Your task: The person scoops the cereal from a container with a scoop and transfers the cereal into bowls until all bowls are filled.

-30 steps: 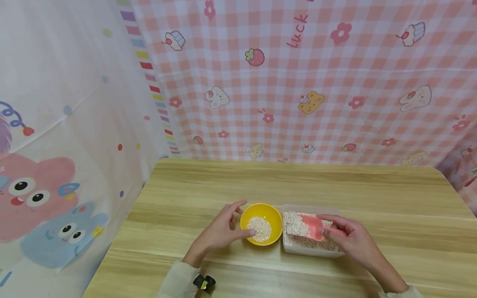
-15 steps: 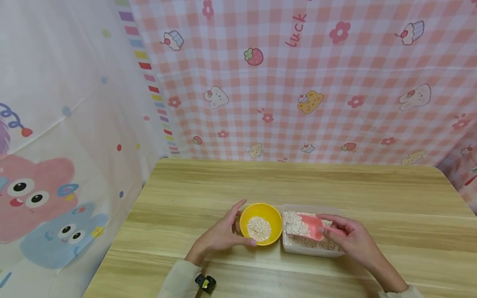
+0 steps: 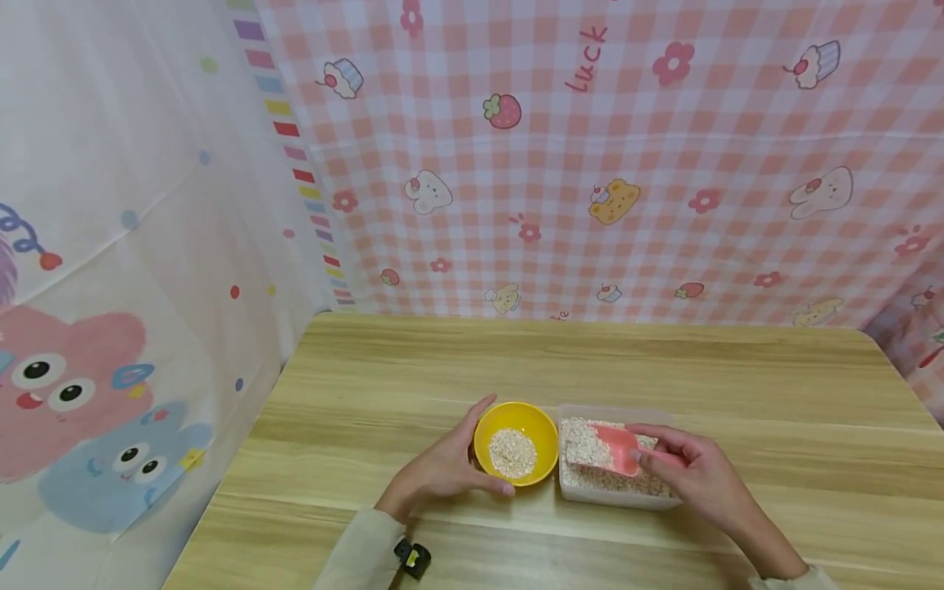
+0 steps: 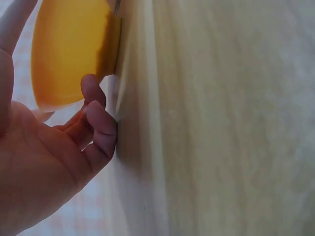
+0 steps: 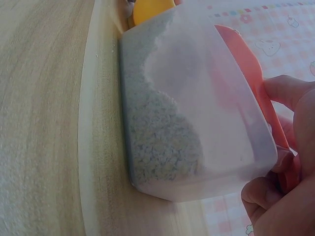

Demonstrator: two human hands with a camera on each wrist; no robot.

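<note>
A yellow bowl (image 3: 546, 451) stands on the table with a small heap of pale flakes, like oats, in it. My left hand (image 3: 446, 467) is spread around its left side, thumb along the near rim and index finger by the far side. In the left wrist view, the bowl (image 4: 69, 54) is beside the curled smaller fingers; firm contact is unclear. My right hand (image 3: 696, 475) pinches the handle of a coral-pink scoop (image 3: 623, 451) loaded with flakes. The scoop is over a translucent plastic box (image 3: 615, 497) of flakes, right of the bowl.
The wood-grain table (image 3: 413, 360) extends behind and to both sides of the bowl and box. A pink checked cloth (image 3: 560, 180) hangs behind it, and a white printed cloth (image 3: 221, 205) hangs at left. A small black device (image 3: 413, 558) is at the left sleeve.
My left thumb has moved from over the bowl to outside its near rim, and the left hand has shifted slightly right around the bowl. The right hand and scoop stay put.
</note>
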